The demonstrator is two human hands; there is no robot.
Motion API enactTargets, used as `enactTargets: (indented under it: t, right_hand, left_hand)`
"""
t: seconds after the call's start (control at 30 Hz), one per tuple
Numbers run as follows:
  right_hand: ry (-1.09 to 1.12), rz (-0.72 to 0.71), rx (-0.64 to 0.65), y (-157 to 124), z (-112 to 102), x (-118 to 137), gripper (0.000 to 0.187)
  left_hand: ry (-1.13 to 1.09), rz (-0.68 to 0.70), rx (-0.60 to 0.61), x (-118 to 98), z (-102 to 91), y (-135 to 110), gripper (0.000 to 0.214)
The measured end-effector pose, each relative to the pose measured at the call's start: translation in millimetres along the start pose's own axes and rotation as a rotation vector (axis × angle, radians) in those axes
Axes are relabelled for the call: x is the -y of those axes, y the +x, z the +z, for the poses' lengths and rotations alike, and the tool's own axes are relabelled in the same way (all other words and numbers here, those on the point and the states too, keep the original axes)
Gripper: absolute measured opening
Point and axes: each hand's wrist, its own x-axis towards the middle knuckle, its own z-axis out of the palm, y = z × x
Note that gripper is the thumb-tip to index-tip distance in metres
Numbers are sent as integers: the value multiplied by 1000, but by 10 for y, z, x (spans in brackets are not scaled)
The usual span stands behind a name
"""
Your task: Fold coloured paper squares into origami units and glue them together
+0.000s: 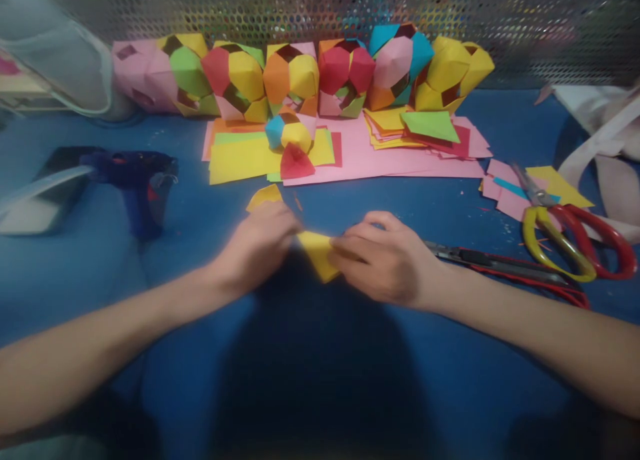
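Observation:
A small piece of yellow paper is stretched between my two hands above the blue table. My left hand pinches its upper left corner, fingers closed. On the other side, my right hand grips the right edge with thumb and fingertips. Just beyond my left hand lies another yellow paper piece, partly hidden by the knuckles. Further back sits a small folded paper cluster in red, yellow, blue and pink.
Several colourful paper balls line the back, before stacked paper sheets. A blue glue gun lies left. Right are a utility knife, red-and-yellow-handled scissors, paper scraps and pale ribbon.

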Motion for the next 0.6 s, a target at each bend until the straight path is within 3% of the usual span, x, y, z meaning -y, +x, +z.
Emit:
enactTargets:
  t: [0.33,0.6]
  right_hand:
    - [-28,-22,107,18,-65,33,27]
    - [-26,-34,84,21,-65,50,25]
  left_hand:
    - [23,-48,15,10,4,-3,21]
    - [-22,-59,-104,-95,-47,-16,21]
